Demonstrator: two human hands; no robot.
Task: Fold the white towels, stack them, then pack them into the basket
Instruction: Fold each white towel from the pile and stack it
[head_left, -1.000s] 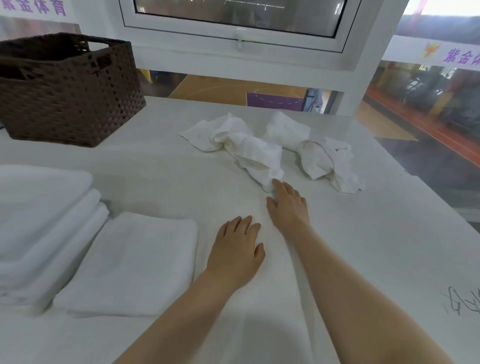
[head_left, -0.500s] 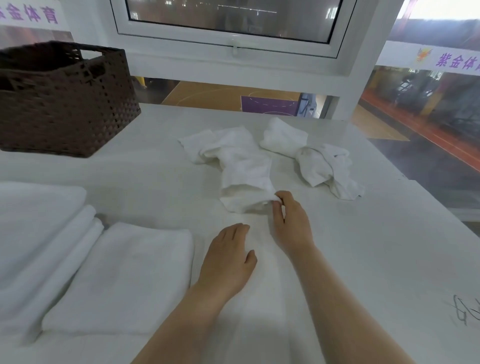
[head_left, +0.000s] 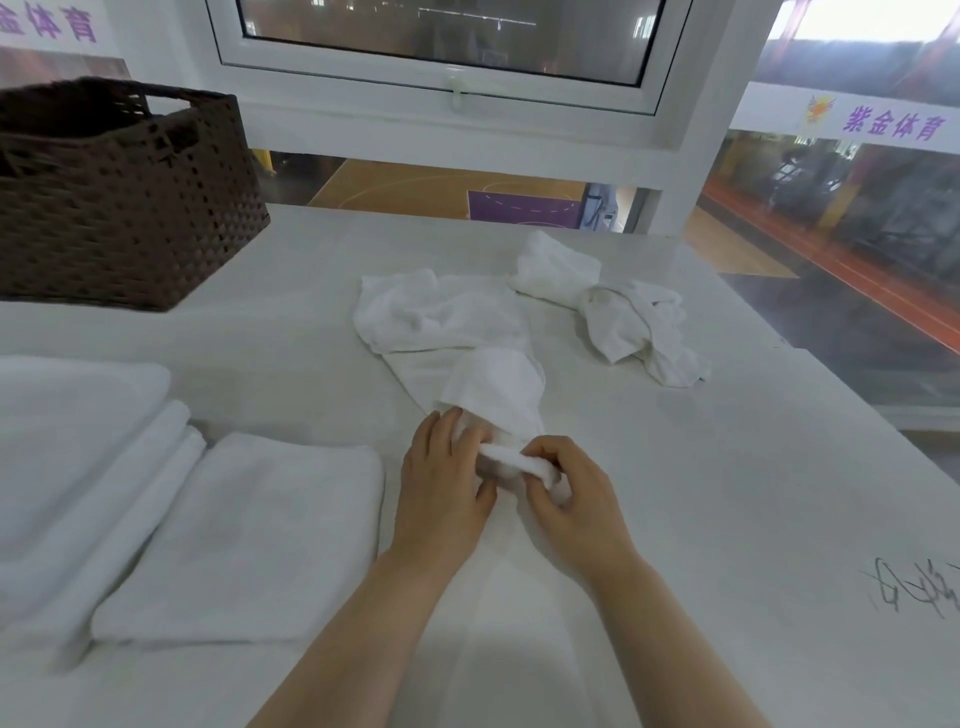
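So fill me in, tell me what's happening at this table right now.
A person is partway through folding white towels. Both hands, the left hand and the right hand, pinch the near edge of a crumpled towel in the middle of the table. A second crumpled towel lies beyond it to the right, untouched. On the left sit a folded towel and, beside it, a stack of folded towels. The brown woven basket waits at the far left; nothing shows inside it from here.

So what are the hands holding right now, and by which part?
Both the left hand and the right hand pinch the near edge of the crumpled white towel.
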